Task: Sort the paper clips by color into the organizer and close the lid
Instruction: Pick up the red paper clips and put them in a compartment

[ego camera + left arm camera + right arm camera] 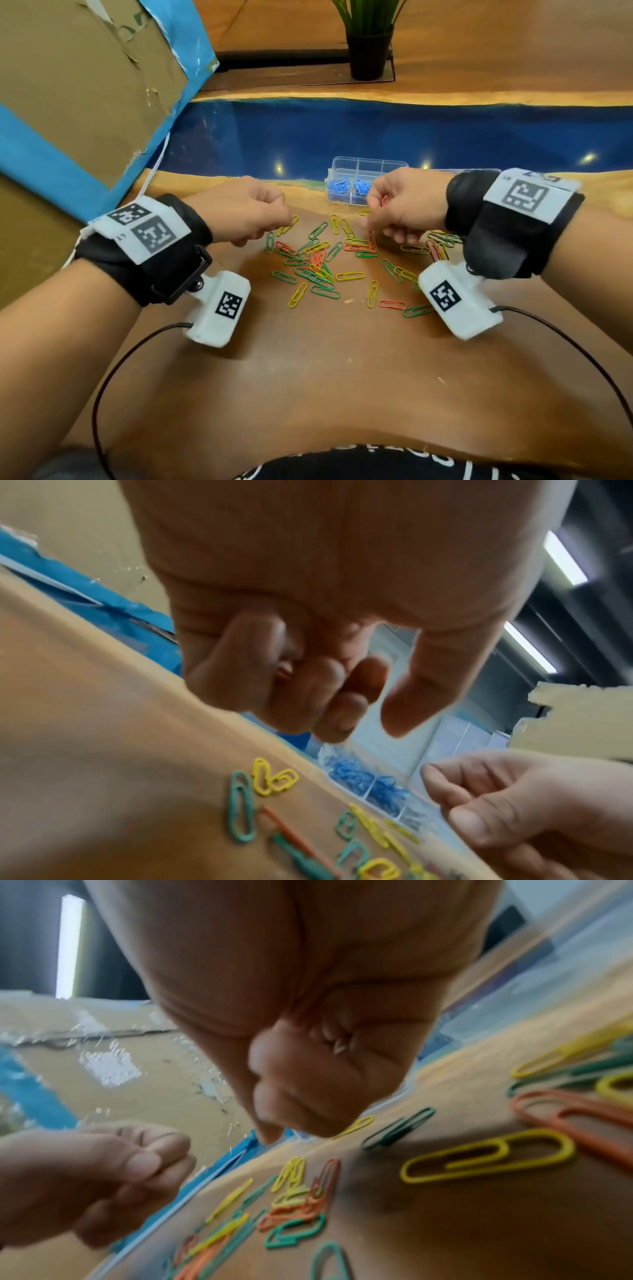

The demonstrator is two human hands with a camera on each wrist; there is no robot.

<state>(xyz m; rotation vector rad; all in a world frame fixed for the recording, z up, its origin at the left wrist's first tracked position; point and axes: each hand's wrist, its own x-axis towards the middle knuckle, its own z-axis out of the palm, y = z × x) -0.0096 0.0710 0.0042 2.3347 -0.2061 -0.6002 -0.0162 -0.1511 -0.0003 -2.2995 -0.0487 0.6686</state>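
Two hands work above a scatter of paper clips [322, 263] on a wooden surface [325, 370] with a blue resin band. The left hand [239, 210] hovers low over the near-left edge of the scatter, fingers curled into the palm; in the left wrist view something reddish shows between the curled fingers [298, 674], but whether it is a clip cannot be told. A yellow clip [289, 222] lies just beside the left fingertips; contact cannot be told. The right hand [400, 205] hangs over the far-right part of the scatter, fingers bunched together and pointing down, with a reddish glimpse at the finger side in the head view; the right wrist view is too blurred to show what, if anything, it pinches. An orange clip [372, 240] lies directly under the right fingers.

The loose clips, green, yellow and orange-red, lie between and below both hands, several overlapping. The clear plastic organizer [368, 168] stands just beyond the right hand, partly hidden by it, its lid open. The blue clips [349, 188] fill its near compartments on the side toward the left hand; the far compartments look bare.

Beyond the left hand leans a torn cardboard panel with blue edging [85, 85]. Well beyond both hands stands a potted plant [368, 44].
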